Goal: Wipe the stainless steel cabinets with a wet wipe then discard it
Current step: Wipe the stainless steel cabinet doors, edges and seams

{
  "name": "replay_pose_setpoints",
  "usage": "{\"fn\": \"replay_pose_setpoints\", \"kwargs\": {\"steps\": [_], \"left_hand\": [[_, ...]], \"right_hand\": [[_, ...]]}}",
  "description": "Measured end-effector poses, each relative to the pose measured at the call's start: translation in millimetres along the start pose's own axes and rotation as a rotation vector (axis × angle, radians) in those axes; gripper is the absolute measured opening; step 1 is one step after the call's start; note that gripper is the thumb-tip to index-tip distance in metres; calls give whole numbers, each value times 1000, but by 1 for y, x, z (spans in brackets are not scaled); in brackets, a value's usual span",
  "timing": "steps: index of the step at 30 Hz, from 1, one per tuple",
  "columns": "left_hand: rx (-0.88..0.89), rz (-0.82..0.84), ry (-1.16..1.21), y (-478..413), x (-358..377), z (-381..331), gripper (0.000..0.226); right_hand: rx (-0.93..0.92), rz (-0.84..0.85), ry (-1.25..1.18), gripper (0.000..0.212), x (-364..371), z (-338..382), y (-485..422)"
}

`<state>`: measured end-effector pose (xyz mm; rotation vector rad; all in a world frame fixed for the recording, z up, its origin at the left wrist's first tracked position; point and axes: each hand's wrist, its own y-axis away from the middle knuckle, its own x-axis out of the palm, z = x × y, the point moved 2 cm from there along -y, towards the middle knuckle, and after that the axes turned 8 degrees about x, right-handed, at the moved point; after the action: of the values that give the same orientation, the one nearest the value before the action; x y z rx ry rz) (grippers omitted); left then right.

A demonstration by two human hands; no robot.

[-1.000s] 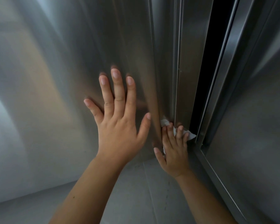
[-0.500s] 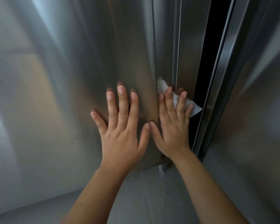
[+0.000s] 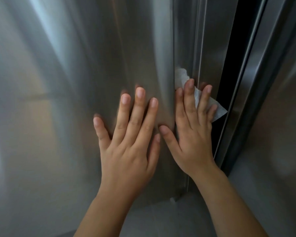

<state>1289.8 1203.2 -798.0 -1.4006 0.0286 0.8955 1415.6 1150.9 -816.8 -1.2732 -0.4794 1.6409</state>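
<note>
A brushed stainless steel cabinet door [image 3: 75,82] fills the left and middle of the view. My left hand [image 3: 128,139] lies flat on it with fingers spread, holding nothing. My right hand [image 3: 193,130] presses a white wet wipe [image 3: 217,110] flat against the door's narrow right edge strip [image 3: 210,48]. The wipe shows above my fingertips and past my little finger; most of it is hidden under the palm.
A dark vertical gap [image 3: 236,48] runs right of the edge strip. Beyond it stands a second steel cabinet door [image 3: 280,117] with a folded rim. A grey floor [image 3: 161,219] shows below the door between my forearms.
My right hand has slid the wipe up the door edge from near the floor to beside my left hand. My left hand has stayed flat on the door.
</note>
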Motion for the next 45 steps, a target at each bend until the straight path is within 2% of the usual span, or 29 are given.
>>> {"fn": "replay_pose_setpoints", "kwargs": {"steps": [6, 15, 26, 38, 45], "left_hand": [[-28, -62, 6, -29, -19, 18, 61], [-19, -172, -9, -97, -58, 44, 66], [2, -213, -36, -159, -106, 82, 62], [146, -217, -161, -249, -135, 98, 58], [111, -267, -16, -296, -161, 101, 59]], "right_hand": [[10, -24, -46, 68, -20, 20, -35], [15, 7, 10, 68, -46, 39, -64], [0, -93, -21, 69, -95, 82, -154], [19, -96, 85, 81, -134, 112, -222], [50, -119, 130, 85, -148, 126, -250]]}}
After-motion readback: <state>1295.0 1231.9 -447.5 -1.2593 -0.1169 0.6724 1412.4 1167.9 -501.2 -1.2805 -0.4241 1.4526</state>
